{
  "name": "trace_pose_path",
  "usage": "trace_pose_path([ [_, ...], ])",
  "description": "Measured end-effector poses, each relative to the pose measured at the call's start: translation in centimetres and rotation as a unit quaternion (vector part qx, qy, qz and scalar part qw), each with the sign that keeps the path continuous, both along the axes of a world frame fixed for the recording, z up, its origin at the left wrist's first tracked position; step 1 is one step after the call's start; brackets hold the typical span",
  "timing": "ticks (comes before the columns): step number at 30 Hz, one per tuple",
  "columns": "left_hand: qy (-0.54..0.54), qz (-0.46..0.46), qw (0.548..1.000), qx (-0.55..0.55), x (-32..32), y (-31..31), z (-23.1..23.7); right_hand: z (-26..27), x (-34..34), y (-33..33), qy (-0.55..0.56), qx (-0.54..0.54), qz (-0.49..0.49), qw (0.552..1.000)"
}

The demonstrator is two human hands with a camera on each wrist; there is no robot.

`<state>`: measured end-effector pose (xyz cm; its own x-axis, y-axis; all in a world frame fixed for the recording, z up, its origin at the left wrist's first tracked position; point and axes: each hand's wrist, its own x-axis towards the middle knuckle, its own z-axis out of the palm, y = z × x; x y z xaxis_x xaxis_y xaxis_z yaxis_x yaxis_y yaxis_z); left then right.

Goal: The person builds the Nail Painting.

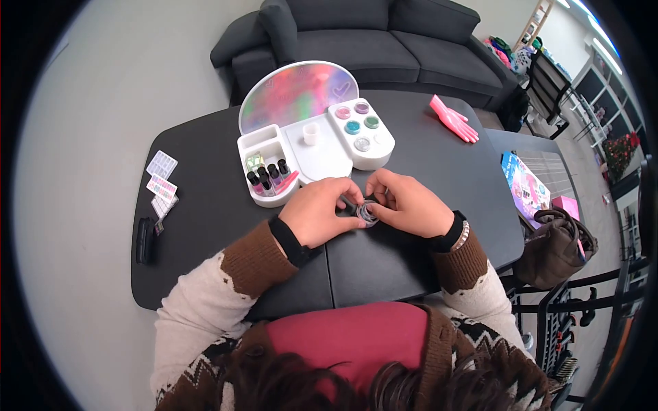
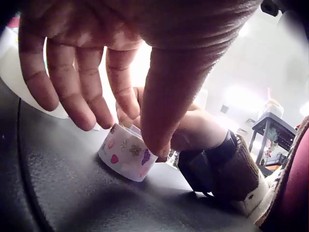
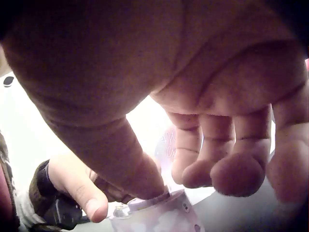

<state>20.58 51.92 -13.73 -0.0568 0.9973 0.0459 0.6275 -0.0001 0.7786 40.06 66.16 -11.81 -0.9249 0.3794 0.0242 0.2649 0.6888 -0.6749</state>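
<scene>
A small white roll of tape (image 1: 368, 214), printed with hearts and flowers, stands on the black table just in front of me. In the left wrist view the roll (image 2: 126, 154) shows its patterned side. My left hand (image 1: 317, 214) holds it between thumb and fingertips, the other fingers hanging loosely bent. From the other side my right hand (image 1: 413, 205) pinches at its upper rim. The right wrist view has the right thumb down at the open top of the roll (image 3: 159, 217), its other fingers bent beyond.
Behind the hands stands a white vanity set (image 1: 343, 164) with nail polish bottles (image 1: 266, 179), glitter pots (image 1: 352, 127) and a small cup (image 1: 311, 133). A pink model hand (image 1: 454, 119) lies back right. Nail sheets (image 1: 162, 186) and a black case (image 1: 144, 240) lie left; a bag (image 1: 554, 246) is right.
</scene>
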Motion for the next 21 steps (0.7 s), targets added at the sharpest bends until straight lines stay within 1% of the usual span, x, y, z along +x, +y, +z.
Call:
trace_pose_path([
  [1,0.0,-0.005,1.0,0.011,0.0,0.0,-0.1,-0.2,0.0,0.0,0.003,0.0,0.0,1.0],
  [2,0.003,-0.033,0.999,0.018,0.0,0.1,0.0,-0.5,0.1,0.1,0.03,-0.02,-0.013,0.999],
  [3,0.006,-0.033,0.999,0.017,0.1,0.2,-0.1,-0.8,0.2,0.2,0.057,-0.04,-0.026,0.997],
  [4,-0.003,-0.066,0.997,0.028,0.1,0.3,-0.3,-0.8,0.1,0.2,0.059,-0.042,-0.026,0.997],
  [5,-0.012,-0.1,0.994,0.039,0.2,0.3,-0.4,-0.7,0.1,0.2,0.094,-0.038,-0.058,0.993],
  [6,0.011,-0.106,0.993,0.041,0.3,0.4,-0.4,-0.7,0.1,0.2,0.127,-0.034,-0.09,0.987],
  [7,0.012,-0.106,0.993,0.04,0.5,0.4,-0.5,-0.6,0.2,0.1,0.129,-0.035,-0.091,0.987],
  [9,0.051,-0.076,0.995,0.026,0.7,0.3,-0.6,-0.3,0.1,0.2,0.168,-0.061,-0.136,0.974],
  [10,0.054,-0.075,0.995,0.026,0.8,0.3,-0.3,-0.2,0.1,0.1,0.171,-0.062,-0.135,0.974],
  [12,0.104,-0.057,0.993,0.006,1.1,-0.1,0.7,-0.2,0.3,-0.2,0.236,-0.112,-0.158,0.952],
  [13,0.11,-0.055,0.992,0.005,0.9,-0.2,1.2,-0.3,0.5,-0.3,0.242,-0.113,-0.155,0.951],
  [15,0.032,-0.051,0.997,0.037,-0.5,-0.6,3.1,-0.4,0.6,-0.1,0.317,-0.167,-0.153,0.921],
  [16,-0.01,-0.033,0.998,0.048,-1.3,-1.0,4.4,0.3,1.0,-0.5,0.322,-0.213,-0.155,0.909],
  [17,-0.081,0.018,0.995,0.047,-1.8,-1.6,6.4,0.6,1.2,-0.5,0.334,-0.247,-0.146,0.898],
  [19,-0.091,0.111,0.985,0.096,-4.4,-2.6,8.2,0.7,1.6,-0.3,0.358,-0.309,-0.122,0.873],
  [21,-0.044,0.184,0.97,0.154,-7.5,-2.7,8.2,1.3,1.8,-0.6,0.369,-0.329,-0.114,0.862],
])
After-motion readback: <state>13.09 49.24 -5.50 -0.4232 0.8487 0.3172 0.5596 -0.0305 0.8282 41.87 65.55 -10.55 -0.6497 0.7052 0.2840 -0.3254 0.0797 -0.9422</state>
